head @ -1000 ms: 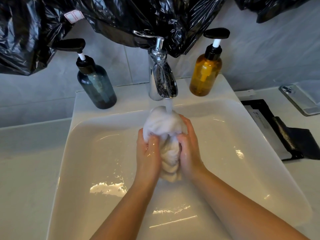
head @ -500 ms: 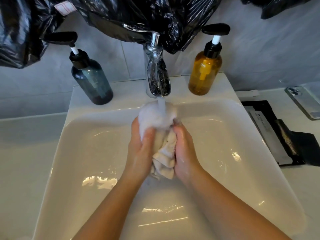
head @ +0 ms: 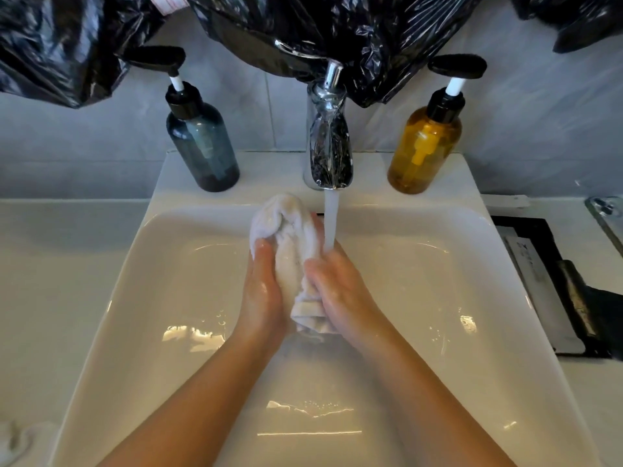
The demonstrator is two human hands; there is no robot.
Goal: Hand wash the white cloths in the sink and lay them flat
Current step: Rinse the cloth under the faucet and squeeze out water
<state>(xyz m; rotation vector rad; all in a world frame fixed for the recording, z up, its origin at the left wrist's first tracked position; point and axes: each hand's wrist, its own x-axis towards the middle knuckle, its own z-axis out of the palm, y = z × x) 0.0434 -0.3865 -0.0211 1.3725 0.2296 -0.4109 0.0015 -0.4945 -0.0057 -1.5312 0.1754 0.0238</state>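
A bunched, wet white cloth (head: pixel 290 244) is squeezed upright between my two hands over the white sink (head: pixel 175 298). My left hand (head: pixel 263 291) grips its left side, and my right hand (head: pixel 340 291) presses its right side, with the cloth's lower end poking out between the palms. Water runs from the chrome tap (head: pixel 328 146) and lands on my right hand's fingers, just right of the cloth's top. Another white cloth (head: pixel 17 439) lies crumpled on the counter at the bottom left, mostly cut off by the frame edge.
A dark blue pump bottle (head: pixel 202 146) stands left of the tap and an amber pump bottle (head: pixel 423 146) right of it. Black plastic bags (head: pixel 303 25) hang above. A black tray (head: pixel 553 284) and a phone (head: pixel 606 214) lie on the right counter.
Both hands have shifted the cloth slightly left, out from under the stream. The water now falls on my right fingers instead of the cloth's top.
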